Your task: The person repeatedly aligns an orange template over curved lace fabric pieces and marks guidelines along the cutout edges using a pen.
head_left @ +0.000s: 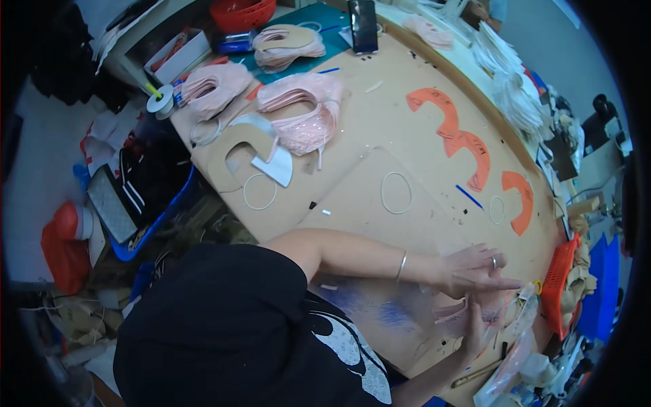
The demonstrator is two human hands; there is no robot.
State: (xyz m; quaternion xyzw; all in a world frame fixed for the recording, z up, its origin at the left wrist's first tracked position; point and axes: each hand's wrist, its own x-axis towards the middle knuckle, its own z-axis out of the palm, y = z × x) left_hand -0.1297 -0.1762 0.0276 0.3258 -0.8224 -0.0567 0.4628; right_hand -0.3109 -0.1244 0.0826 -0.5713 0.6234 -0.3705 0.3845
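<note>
At the right side of the brown work table [359, 136], my right hand [477, 329] grips a small bundle of thin pinkish pieces [450, 312], its thumb on top. Over the bundle's far side reaches my left hand [478, 270], wearing a ring and a bracelet. Its index finger is stretched out; part of the bundle lies hidden beneath this hand. Clear plastic wrapping [523, 312] lies just beyond my fingers. Pale elastic-looking loops [397, 192] rest on the table, along with orange curved paper pieces [437, 105].
Bundled pink U-shaped stacks [319, 129] and a cardboard template [234, 152] lie at the far left. A phone [363, 27] stands at the back beside a green cutting mat [325, 20]. An orange-red basket [561, 285] sits at the right edge, next to blue bins [600, 292].
</note>
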